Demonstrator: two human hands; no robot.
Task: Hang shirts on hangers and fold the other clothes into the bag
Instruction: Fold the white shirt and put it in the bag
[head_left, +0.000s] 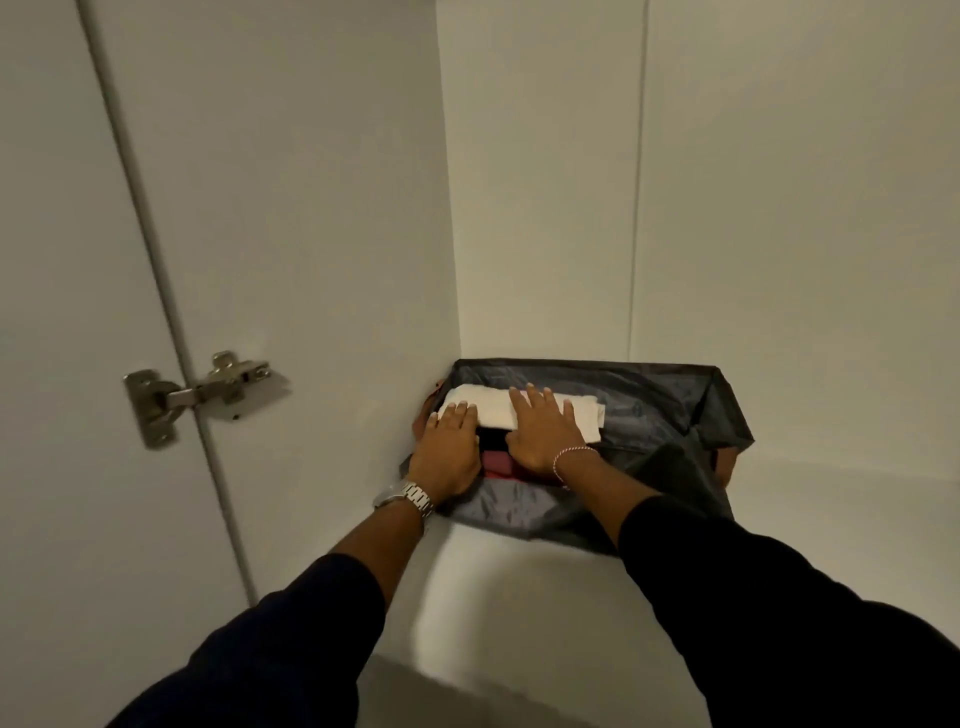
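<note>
Bag (649, 410) is holding red clothes (498, 465); I am pressing white folded garment (498, 408) in, left hand (451, 452) and right hand (543, 431) flat, fingers released. Hangers unseen.

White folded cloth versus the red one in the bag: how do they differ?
The white folded cloth lies on top at the far side of the dark grey bag, under both flat hands, left hand and right hand. The red cloth sits lower and nearer, mostly hidden between them. Both are inside the bag.

Both hands, left (451, 453), right (540, 431), flat on folded white cloth (493, 408), grey bag (654, 410)
</note>
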